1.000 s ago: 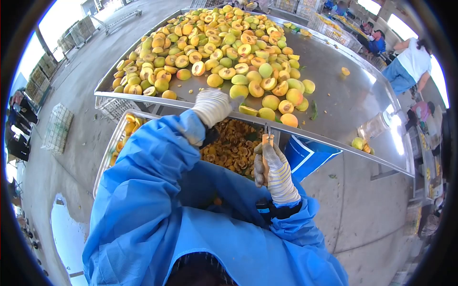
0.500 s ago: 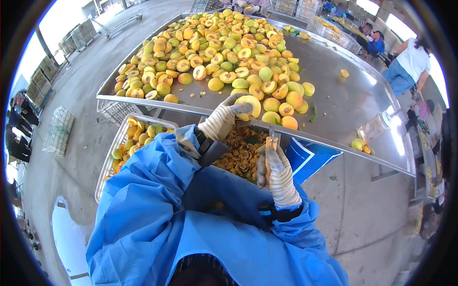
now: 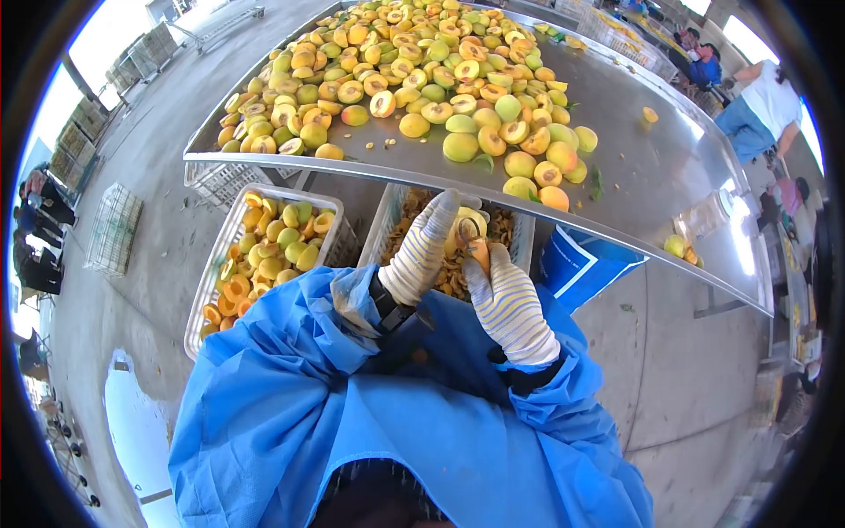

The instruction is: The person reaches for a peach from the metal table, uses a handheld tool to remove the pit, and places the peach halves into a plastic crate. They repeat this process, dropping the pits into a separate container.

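My left hand (image 3: pixel 421 251), in a striped, grey-palmed glove, is closed around a yellow peach half (image 3: pixel 465 226). A pitting knife (image 3: pixel 479 256) with an orange handle and a curved metal end is gripped in my right hand (image 3: pixel 513 310), gloved alike. Its metal end lies against the cut face of the peach half. Both hands are over a white crate (image 3: pixel 374 236) that contains brown-orange pits and scraps. Beyond them, a heap of halved peaches (image 3: pixel 414 79) covers much of the metal table (image 3: pixel 616 132).
Left of my hands stands a white crate (image 3: pixel 204 295) of peach halves. A blue bag (image 3: pixel 572 268) hangs below the table's edge at right. On the table's right lie a clear plastic container (image 3: pixel 700 224) and a few fruit pieces. A person (image 3: pixel 761 106) stands at far right.
Both hands have come together over the scrap crate. The left brought a peach half down from the table edge, and the right raised the knife to it. The view has shifted slightly.
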The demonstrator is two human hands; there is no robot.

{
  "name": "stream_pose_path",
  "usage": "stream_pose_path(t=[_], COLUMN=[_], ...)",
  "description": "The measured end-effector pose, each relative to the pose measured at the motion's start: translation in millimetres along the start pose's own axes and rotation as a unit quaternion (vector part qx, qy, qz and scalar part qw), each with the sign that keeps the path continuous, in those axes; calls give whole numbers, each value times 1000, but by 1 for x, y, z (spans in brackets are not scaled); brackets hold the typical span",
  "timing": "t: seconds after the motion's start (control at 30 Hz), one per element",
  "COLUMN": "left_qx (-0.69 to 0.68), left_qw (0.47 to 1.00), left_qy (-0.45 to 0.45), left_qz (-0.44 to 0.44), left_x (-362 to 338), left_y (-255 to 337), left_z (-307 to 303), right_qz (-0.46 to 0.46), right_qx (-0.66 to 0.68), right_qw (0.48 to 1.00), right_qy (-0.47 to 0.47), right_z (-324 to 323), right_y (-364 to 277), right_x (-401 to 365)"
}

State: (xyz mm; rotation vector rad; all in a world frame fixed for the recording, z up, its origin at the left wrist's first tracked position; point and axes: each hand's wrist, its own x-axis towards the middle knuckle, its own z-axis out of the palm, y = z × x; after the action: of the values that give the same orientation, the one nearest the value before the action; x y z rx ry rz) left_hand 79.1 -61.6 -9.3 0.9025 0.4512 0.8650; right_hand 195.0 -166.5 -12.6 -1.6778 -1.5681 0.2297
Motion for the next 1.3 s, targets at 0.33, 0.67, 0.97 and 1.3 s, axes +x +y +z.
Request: stream_pose_path(t=[0.33,0.67,0.97,1.3], left_qx=[86,180,133,111], left_qw=[995,974,988,993], left_qy=[36,-68,-29,0], left_qz=[-36,-118,-72,-34], left_x=[1,11,9,3], left_y=[5,7,-4,3], left_z=[-1,-29,-25,-4], right_qz=[32,150,19,398], right_qx=[-76,130,-3,635], right_qw=[993,951,993,610], right_qy=[-81,-238,-114,-258], right_z=[6,-5,9,-13], right_y=[-11,13,5,-16], right_x=[-10,-1,-9,-6])
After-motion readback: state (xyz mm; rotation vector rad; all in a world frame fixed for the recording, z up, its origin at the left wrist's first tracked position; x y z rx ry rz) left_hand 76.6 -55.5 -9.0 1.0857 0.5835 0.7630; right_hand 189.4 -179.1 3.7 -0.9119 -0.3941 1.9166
